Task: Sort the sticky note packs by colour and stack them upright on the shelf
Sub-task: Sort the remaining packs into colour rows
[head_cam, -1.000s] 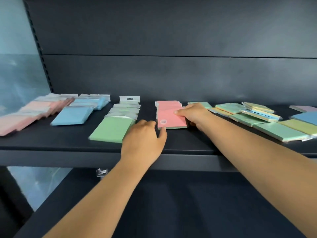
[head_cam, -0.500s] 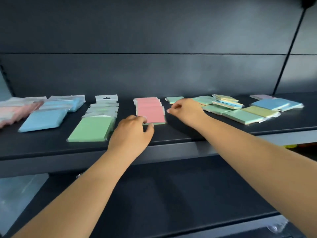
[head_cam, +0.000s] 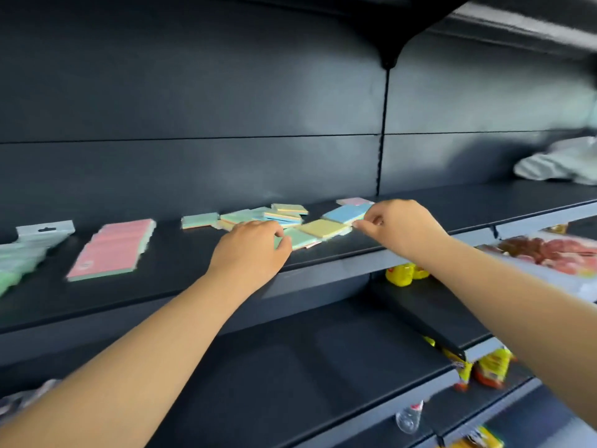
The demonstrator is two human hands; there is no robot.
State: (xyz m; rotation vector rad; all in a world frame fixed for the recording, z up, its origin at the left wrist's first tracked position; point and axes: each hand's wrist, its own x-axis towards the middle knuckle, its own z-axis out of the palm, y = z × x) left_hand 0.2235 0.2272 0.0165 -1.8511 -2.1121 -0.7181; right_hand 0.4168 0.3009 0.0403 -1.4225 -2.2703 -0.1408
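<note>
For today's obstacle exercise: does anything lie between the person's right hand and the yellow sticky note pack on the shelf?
Nothing visible does. The right hand pinches at the pile's right edge, beside the yellow pack, which lies flat and uncovered. The left hand touches the green pack on its other side.

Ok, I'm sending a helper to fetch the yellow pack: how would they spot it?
Look at the dark shelf at hand height, in the loose scatter of packs between the left hand and right hand. The yellow pack lies flat there, overlapping a green pack in front and beside a blue pack; it is the only plain yellow one.
</note>
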